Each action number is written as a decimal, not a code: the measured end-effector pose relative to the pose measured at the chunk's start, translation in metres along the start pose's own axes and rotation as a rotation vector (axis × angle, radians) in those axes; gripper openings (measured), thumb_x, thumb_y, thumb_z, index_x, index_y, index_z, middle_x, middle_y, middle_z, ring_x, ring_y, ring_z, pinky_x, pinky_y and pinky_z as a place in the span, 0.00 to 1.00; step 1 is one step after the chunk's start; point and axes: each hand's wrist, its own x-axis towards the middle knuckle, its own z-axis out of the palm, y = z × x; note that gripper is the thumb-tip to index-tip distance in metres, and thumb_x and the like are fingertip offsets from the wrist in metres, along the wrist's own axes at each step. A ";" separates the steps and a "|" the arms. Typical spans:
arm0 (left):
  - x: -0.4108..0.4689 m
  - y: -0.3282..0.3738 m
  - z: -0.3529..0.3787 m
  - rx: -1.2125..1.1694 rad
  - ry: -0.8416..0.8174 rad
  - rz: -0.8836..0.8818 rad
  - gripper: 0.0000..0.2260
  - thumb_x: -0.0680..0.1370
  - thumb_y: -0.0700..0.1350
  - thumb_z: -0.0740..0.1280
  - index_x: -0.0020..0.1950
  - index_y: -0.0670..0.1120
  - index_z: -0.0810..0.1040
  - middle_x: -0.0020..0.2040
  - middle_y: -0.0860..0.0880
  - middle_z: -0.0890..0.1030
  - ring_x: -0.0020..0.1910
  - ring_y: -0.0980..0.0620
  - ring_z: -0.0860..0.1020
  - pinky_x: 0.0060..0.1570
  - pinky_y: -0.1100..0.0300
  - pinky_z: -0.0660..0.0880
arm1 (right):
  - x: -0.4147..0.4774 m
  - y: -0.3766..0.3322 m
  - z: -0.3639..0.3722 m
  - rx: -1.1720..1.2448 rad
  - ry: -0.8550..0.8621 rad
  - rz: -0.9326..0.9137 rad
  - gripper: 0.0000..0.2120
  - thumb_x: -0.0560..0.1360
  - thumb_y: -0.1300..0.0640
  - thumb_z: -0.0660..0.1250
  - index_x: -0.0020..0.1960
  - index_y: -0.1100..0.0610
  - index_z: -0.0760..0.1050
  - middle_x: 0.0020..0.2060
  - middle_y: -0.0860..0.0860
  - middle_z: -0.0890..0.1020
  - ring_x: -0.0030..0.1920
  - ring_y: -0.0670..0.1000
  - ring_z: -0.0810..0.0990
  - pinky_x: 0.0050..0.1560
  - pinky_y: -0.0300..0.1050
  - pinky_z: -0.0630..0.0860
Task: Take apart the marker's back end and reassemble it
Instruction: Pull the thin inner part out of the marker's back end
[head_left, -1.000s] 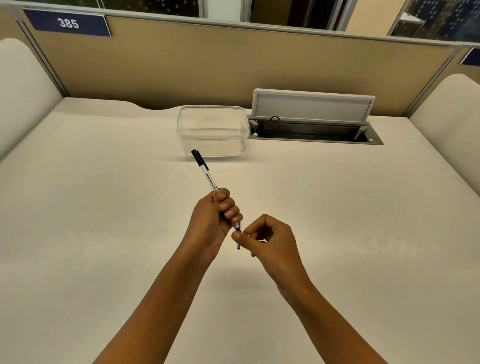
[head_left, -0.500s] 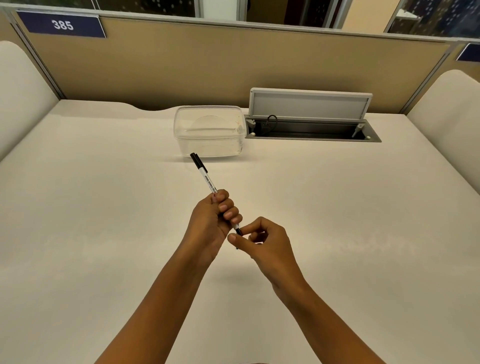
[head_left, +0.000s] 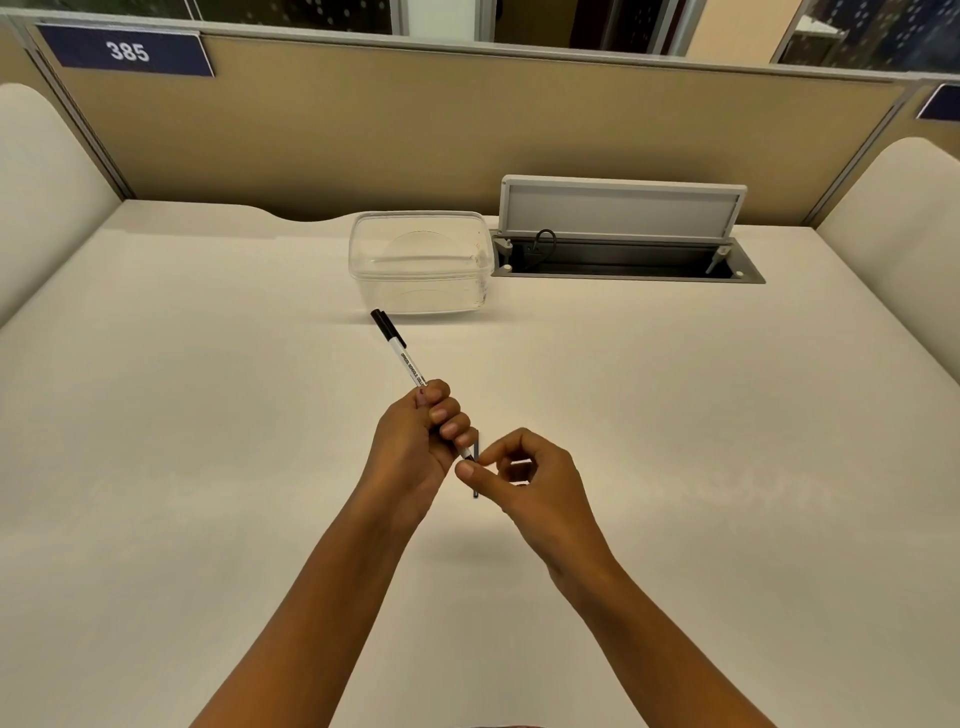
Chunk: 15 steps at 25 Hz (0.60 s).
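Since half a second ago the right hand has drawn slightly back, and a thin dark rod now shows below its thumb, as it did a second ago. The left hand is clamped round the marker, cap pointing up toward the tub. The right grip pinches the rod at the marker's back end. Both hover mid-desk, with open surface on every side.
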 end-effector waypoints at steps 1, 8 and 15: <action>0.000 0.001 0.000 -0.003 0.001 0.003 0.17 0.70 0.28 0.42 0.32 0.46 0.62 0.22 0.53 0.63 0.21 0.55 0.62 0.23 0.65 0.64 | 0.000 -0.001 0.001 -0.010 -0.011 0.001 0.13 0.67 0.45 0.74 0.46 0.51 0.79 0.40 0.46 0.80 0.38 0.46 0.77 0.39 0.37 0.74; 0.000 0.003 0.000 -0.004 0.016 0.002 0.17 0.72 0.29 0.43 0.32 0.46 0.62 0.22 0.53 0.64 0.21 0.55 0.62 0.23 0.64 0.64 | 0.001 -0.001 0.005 -0.033 -0.033 0.020 0.07 0.70 0.47 0.72 0.41 0.50 0.82 0.35 0.46 0.82 0.34 0.42 0.76 0.39 0.38 0.73; -0.002 0.001 0.003 -0.012 0.012 0.004 0.17 0.72 0.29 0.44 0.32 0.46 0.63 0.23 0.53 0.63 0.21 0.55 0.62 0.24 0.64 0.64 | -0.001 -0.001 0.006 -0.022 -0.074 0.061 0.14 0.69 0.41 0.70 0.47 0.49 0.80 0.40 0.46 0.78 0.35 0.45 0.73 0.40 0.40 0.72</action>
